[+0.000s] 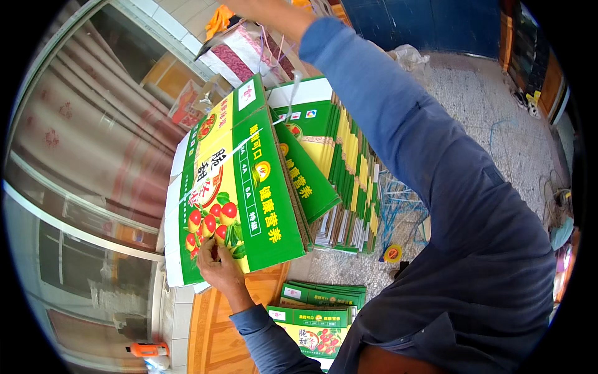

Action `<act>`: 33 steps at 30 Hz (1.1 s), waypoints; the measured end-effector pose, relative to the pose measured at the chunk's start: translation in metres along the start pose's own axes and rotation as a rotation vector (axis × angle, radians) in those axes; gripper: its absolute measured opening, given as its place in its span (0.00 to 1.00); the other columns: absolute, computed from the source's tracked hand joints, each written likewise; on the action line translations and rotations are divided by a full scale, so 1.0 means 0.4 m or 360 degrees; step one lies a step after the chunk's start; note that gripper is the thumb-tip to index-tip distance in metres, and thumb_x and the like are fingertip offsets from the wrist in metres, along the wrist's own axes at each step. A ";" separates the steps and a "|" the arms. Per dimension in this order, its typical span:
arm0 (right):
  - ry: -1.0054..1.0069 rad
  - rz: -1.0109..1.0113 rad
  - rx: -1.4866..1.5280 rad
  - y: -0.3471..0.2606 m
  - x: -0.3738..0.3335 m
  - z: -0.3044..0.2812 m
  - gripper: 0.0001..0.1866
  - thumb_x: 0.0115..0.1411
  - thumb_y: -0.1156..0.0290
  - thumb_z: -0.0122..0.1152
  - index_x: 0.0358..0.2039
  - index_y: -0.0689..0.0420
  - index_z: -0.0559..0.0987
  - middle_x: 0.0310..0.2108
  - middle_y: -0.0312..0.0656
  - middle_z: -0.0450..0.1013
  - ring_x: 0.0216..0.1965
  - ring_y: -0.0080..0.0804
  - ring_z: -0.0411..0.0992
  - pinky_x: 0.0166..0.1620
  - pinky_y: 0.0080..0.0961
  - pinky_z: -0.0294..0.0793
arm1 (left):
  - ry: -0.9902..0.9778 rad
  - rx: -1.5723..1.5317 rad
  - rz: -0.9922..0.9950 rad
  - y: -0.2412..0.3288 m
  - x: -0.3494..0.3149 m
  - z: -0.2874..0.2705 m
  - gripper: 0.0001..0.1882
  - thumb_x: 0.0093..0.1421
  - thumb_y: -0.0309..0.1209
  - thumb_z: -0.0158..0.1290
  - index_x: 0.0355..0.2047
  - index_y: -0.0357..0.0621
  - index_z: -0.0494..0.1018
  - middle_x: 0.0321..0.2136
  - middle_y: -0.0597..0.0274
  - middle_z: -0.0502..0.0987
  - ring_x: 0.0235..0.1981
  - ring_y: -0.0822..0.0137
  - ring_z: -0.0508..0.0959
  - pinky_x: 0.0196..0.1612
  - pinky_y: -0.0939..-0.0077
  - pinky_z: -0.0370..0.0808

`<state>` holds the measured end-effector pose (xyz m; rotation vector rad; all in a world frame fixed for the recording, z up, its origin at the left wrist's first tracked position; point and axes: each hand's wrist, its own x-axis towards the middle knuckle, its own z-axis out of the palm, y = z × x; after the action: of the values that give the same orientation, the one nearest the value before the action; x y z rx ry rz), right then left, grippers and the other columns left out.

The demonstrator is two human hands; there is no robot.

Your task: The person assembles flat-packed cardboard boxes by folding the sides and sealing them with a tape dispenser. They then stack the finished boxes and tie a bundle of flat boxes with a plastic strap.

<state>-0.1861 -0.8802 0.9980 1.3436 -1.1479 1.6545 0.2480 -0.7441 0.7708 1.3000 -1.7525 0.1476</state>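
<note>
A bundle of flattened printed cartons (265,181), green, yellow and white with red fruit pictures, leans in front of me. A thin white strap (240,148) runs across it, and a loose-looking pale length (295,93) rises past its upper right corner. My left hand (219,268) rests against the bundle's lower face, by the printed fruit. Its fingers are bent together; what they pinch, if anything, is hidden. My right arm stretches up across the view, and my right hand (246,5) is mostly cut off by the top edge, its fingers out of sight.
A tall stack of flat cartons (349,181) stands behind the bundle. More cartons (314,318) lie below, by a wooden surface (218,336). Blue strapping (398,199) and a yellow-and-red tape roll (392,253) are on the floor. Left is a curtained window (99,118); an orange-handled tool (148,350) lies nearby.
</note>
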 end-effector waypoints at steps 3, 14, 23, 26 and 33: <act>-0.0820 0.0010 0.0134 -0.033 -0.163 0.017 0.17 0.51 0.61 0.58 0.39 0.56 0.79 0.34 0.53 0.77 0.34 0.50 0.77 0.38 0.42 0.76 | 0.0055 -0.0020 -0.0016 -0.006 -0.001 0.003 0.10 0.51 0.23 0.52 0.35 0.36 0.76 0.39 0.50 0.79 0.39 0.51 0.76 0.45 0.61 0.72; -0.2357 -0.0422 0.0211 -0.265 -0.477 0.259 0.16 0.47 0.62 0.62 0.30 0.62 0.81 0.30 0.52 0.77 0.32 0.48 0.75 0.37 0.42 0.73 | 0.0116 -0.0049 0.0067 -0.016 0.009 -0.009 0.10 0.48 0.26 0.56 0.33 0.38 0.77 0.35 0.51 0.80 0.37 0.51 0.78 0.44 0.62 0.74; -0.2539 -0.0361 0.0657 -0.438 -0.489 0.066 0.11 0.57 0.66 0.60 0.28 0.61 0.76 0.30 0.50 0.74 0.36 0.45 0.73 0.39 0.39 0.69 | 0.0104 0.0698 -0.0795 -0.484 0.139 -0.156 0.34 0.50 0.51 0.58 0.47 0.32 0.71 0.45 0.43 0.75 0.48 0.45 0.74 0.53 0.54 0.68; -0.2175 -0.0178 0.0503 -0.475 -0.496 0.080 0.13 0.54 0.62 0.61 0.29 0.60 0.76 0.33 0.53 0.75 0.39 0.50 0.74 0.40 0.45 0.71 | 0.0056 0.0655 -0.0868 -0.544 0.155 -0.149 0.38 0.51 0.54 0.56 0.52 0.34 0.69 0.51 0.42 0.71 0.53 0.44 0.70 0.56 0.53 0.66; -0.2693 -0.0296 0.0270 -0.561 -0.504 0.167 0.16 0.51 0.58 0.64 0.24 0.60 0.79 0.24 0.50 0.75 0.28 0.47 0.74 0.33 0.41 0.72 | -0.0047 0.0468 -0.0976 -0.492 0.121 -0.182 0.35 0.53 0.55 0.53 0.55 0.45 0.70 0.59 0.54 0.66 0.58 0.45 0.65 0.56 0.46 0.65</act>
<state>0.0847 -0.8605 0.8505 2.9308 -1.5429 0.1202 0.4487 -0.8219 0.7686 2.0035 -1.3127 0.0344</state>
